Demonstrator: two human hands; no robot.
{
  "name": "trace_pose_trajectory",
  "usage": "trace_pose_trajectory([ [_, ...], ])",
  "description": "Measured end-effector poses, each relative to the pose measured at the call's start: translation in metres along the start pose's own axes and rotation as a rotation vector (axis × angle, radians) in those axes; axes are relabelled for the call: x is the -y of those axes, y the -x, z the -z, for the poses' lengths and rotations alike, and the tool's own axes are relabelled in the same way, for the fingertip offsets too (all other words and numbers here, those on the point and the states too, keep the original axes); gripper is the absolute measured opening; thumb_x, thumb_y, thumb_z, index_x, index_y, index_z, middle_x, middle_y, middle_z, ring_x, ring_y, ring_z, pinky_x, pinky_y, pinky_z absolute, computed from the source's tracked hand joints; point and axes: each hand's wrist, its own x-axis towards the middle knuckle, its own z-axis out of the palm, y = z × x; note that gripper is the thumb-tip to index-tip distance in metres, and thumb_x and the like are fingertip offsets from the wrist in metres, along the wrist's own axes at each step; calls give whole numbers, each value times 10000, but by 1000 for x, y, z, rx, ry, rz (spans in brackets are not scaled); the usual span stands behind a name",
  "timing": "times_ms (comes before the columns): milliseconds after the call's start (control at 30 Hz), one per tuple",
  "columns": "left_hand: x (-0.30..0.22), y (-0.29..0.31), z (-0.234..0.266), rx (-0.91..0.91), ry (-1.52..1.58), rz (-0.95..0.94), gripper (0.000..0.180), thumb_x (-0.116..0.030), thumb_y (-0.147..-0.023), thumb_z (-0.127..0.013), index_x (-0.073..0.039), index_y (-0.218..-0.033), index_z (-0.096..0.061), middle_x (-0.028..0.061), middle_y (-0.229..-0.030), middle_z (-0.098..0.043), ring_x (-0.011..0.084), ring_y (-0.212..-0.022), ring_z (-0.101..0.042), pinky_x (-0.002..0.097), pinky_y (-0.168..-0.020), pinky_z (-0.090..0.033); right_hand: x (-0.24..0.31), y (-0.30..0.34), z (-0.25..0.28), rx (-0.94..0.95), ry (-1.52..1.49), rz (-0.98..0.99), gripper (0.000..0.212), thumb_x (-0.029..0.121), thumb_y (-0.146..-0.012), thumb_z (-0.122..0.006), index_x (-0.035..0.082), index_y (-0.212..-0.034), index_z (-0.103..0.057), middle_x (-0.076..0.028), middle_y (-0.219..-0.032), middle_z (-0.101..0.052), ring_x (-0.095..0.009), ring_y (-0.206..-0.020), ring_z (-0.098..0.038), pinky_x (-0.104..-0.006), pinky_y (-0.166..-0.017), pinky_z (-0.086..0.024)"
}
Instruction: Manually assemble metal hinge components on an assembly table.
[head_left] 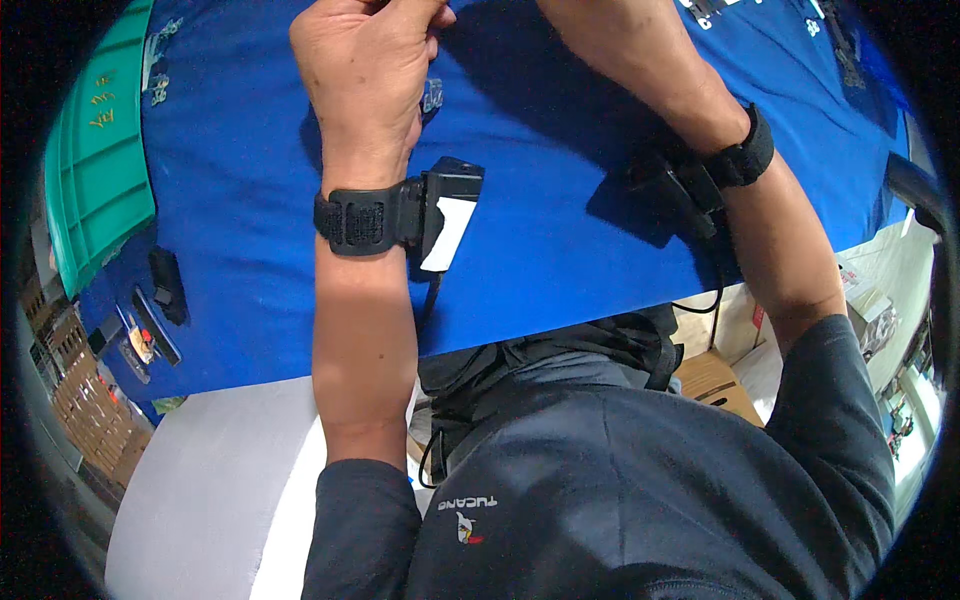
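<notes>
Bench (pixel 560 260) covered in blue cloth, seen from above past the chest of a person in a dark grey short-sleeved shirt (pixel 600 500). 2 bare forearms reach from the near edge toward the far side, which runs out of view. The left hand (pixel 362 65) is bent at the fingers; its fingertips are mostly cut off, so I cannot tell whether its grip is wide, narrow or holding something. Just beside it, on the side toward the right edge, is a small clear piece (pixel 432 95) on the cloth. Of the right hand (pixel 595 30) only the part next to the wrist shows; its grip is out of view and I cannot tell its state.

Each wrist wears a black strap with a small black box; the left box (pixel 455 210) has a white patch. A green ribbed tray (pixel 110 150) stands along the left edge, with more clear pieces (pixel 160 92) beside it. Toward the near left corner lies a black object (pixel 167 285). Other clear pieces (pixel 812 26) lie toward the right edge. Below the near edge is a cardboard box (pixel 720 385).
</notes>
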Motion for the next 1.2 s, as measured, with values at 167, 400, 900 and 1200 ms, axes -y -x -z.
trace_pose_trajectory([
  [167, 3, -2, 1, 15, 18, -15, 150, -82, -917, -705, 2, -1037, -739, -10, -768, -670, 27, -593, -554, 149, -484, -397, 6, 4, 2, -23, -131, 22, 278, 136, -938, -644, -36, -744, -540, -237, -626, -519, -342, -528, -539, -415, -493, -404],
  [400, 2, -2, 5, 41, 7, -8, 144, -80, -917, -705, 3, -1031, -737, -7, -767, -670, 29, -590, -561, 148, -485, -410, -3, 0, 3, 53, 24, 53, 230, 148, -931, -649, -33, -821, -560, -221, -638, -559, -318, -549, -589, -396, -508, -433],
  [900, 3, -5, 4, 34, 1, -10, 153, -86, -926, -697, 7, -1042, -732, 6, -766, -675, 33, -600, -561, 148, -497, -410, 7, 2, 6, -27, -204, 25, 270, 130, -931, -659, -35, -752, -544, -236, -633, -541, -358, -523, -547, -417, -497, -420],
  [1200, 3, -5, 8, 88, 41, 19, 162, -76, -925, -691, -2, -1065, -727, 5, -764, -673, 26, -582, -554, 142, -460, -382, -2, 0, 4, 16, 41, 25, 227, 135, -931, -657, -28, -796, -576, -204, -631, -574, -292, -516, -577, -378, -493, -434],
])
